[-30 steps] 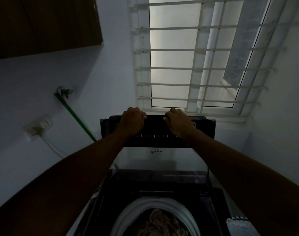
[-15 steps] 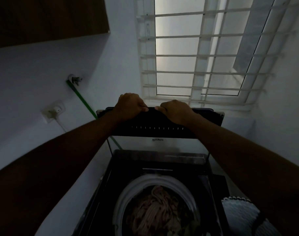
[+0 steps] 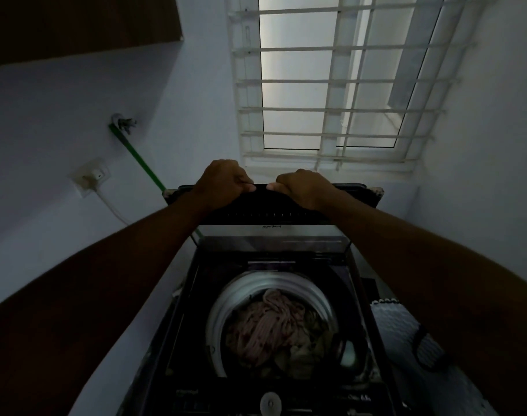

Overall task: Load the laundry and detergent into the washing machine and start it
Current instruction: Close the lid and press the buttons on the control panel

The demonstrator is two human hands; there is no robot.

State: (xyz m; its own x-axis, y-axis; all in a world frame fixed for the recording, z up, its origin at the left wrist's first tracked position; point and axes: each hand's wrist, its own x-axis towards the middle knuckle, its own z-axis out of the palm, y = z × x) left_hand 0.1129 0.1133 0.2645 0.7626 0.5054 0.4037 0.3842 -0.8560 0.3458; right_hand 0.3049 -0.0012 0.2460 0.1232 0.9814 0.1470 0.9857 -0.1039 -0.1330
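While the washing machine [image 3: 265, 340] stands open with laundry [image 3: 271, 325] heaped in its drum, the left hand [image 3: 223, 183] and right hand [image 3: 305, 187] grip the raised lid [image 3: 352, 195] by its top edge, just below the barred window [image 3: 331, 85].

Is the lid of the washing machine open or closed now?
Open. The lid stands raised, both hands gripping its top edge, and the drum below is uncovered, with laundry visible inside.
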